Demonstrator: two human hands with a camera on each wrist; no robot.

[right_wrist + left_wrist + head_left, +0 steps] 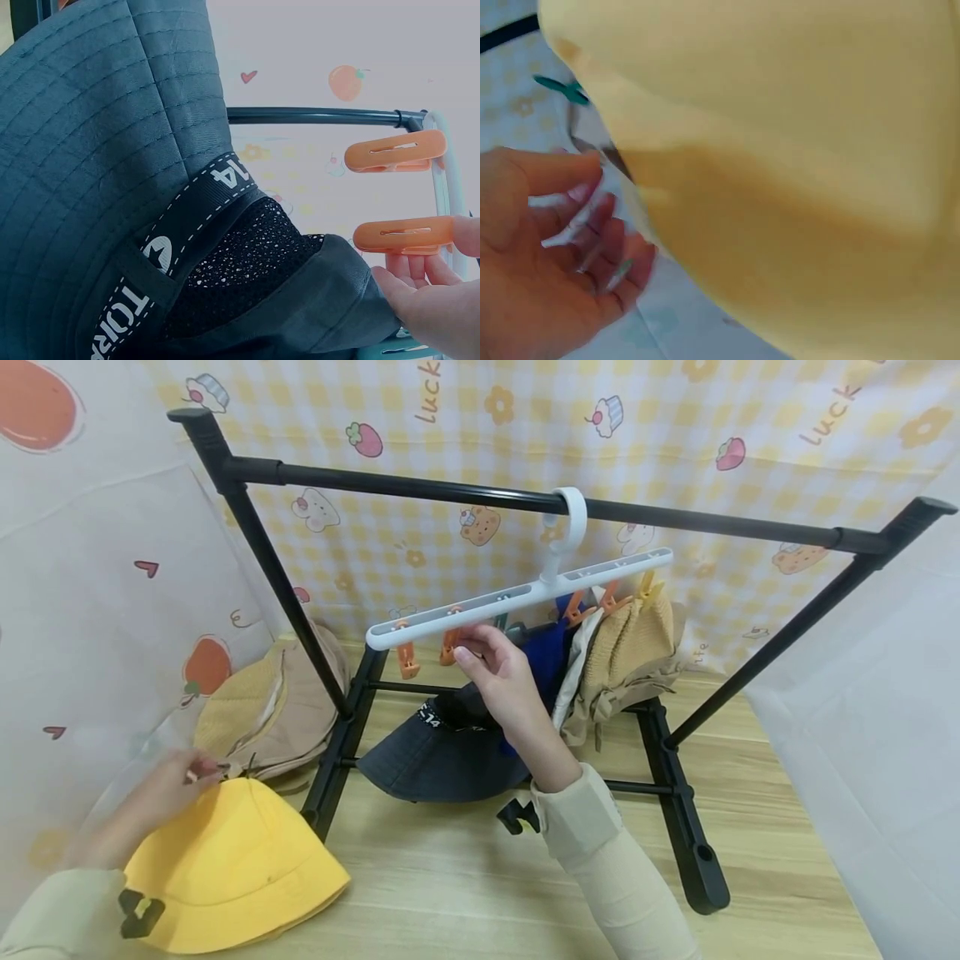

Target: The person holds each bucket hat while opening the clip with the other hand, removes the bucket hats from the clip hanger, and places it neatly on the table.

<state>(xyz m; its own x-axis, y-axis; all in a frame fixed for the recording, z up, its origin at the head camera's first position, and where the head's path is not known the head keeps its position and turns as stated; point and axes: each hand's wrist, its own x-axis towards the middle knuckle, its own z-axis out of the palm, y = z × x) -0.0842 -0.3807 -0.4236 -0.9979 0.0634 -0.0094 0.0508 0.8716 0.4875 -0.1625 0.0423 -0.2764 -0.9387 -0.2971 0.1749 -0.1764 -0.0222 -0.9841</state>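
My left hand point(168, 789) pinches the top of a yellow bucket hat point(240, 860) at its thin dark cord. In the left wrist view the hat's yellow cloth fills most of the picture beside the fingers. My right hand point(510, 685) has its fingers round an orange clip point(401, 236) on the white hanger point(525, 593), the thumb just below the clip. A second orange clip point(397, 150) hangs near the hanger's end. Next to the right hand hangs a dark grey bucket hat point(450, 752) with a lettered band; a green clip point(401, 349) is at its edge.
The hanger hooks over the bar of a black rack point(420, 485). Blue point(547, 656) and tan hats point(630, 643) hang at its right, under orange and yellow clips. More tan hats point(281, 693) lie on the wooden table point(420, 893) at the left, by the rack's leg.
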